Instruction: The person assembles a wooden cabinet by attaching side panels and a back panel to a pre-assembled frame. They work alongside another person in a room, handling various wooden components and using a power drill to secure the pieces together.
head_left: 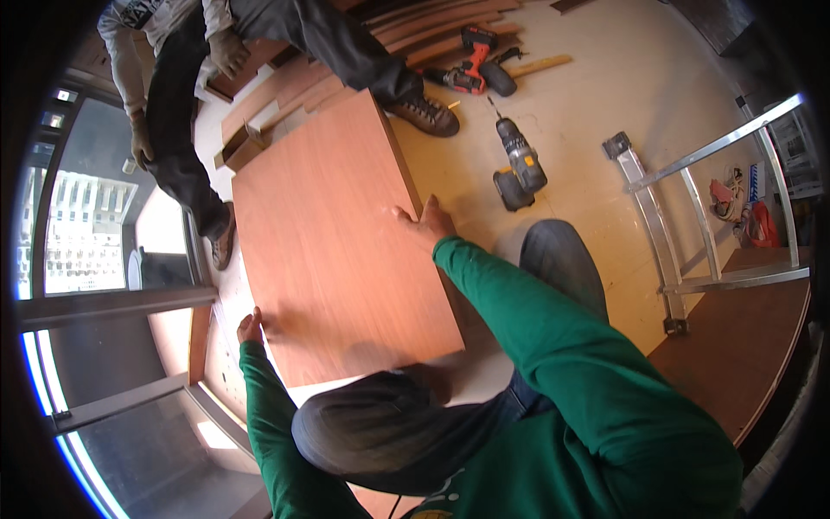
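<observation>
A thick reddish-brown wooden box point(337, 233) with a broad flat top lies in front of me, and its sides show along the right edge. My left hand point(250, 328) holds its near left edge, fingers bent against the side. Across from it, my right hand point(424, 229) grips the right edge with the thumb over the top and the other fingers partly hidden down the side. To the right of the box a black and grey cordless drill point(520, 166) lies on the floor, bit pointing away from me.
A co-worker in dark trousers point(177, 112) and gloves stands beyond the box, one shoe point(424, 114) near its far right corner. Wooden strips point(441, 35), a red cordless drill point(474, 65) and a hammer point(540, 66) lie behind. An aluminium ladder point(654, 216) stands right; glass window panels point(95, 190) are left.
</observation>
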`<state>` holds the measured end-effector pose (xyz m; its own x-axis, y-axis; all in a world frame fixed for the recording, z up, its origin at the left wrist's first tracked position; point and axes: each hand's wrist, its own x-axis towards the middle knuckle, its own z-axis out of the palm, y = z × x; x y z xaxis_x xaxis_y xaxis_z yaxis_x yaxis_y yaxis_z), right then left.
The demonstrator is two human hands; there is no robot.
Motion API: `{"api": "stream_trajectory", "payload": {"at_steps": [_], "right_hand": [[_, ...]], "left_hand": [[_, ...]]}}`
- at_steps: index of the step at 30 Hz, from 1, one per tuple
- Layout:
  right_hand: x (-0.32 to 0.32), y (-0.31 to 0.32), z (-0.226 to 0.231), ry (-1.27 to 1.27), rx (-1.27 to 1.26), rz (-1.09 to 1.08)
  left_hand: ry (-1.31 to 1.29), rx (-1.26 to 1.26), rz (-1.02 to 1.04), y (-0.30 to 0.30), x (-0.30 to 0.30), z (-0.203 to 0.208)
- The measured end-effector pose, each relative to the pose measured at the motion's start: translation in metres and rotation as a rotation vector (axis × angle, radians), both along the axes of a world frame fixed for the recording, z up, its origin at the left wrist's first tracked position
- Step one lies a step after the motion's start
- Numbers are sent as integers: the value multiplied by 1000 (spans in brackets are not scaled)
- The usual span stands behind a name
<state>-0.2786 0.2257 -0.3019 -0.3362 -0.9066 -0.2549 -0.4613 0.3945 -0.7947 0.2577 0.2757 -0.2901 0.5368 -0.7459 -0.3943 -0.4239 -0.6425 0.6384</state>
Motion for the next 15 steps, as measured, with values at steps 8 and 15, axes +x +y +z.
{"api": "stream_trajectory", "payload": {"at_steps": [8, 15], "right_hand": [[29, -18, -37, 2, -194, -54], [39, -14, -28, -220, -264, -152]], "left_hand": [[-152, 60, 0, -79, 7, -62], [-46, -248, 243, -74, 14, -76]]}}
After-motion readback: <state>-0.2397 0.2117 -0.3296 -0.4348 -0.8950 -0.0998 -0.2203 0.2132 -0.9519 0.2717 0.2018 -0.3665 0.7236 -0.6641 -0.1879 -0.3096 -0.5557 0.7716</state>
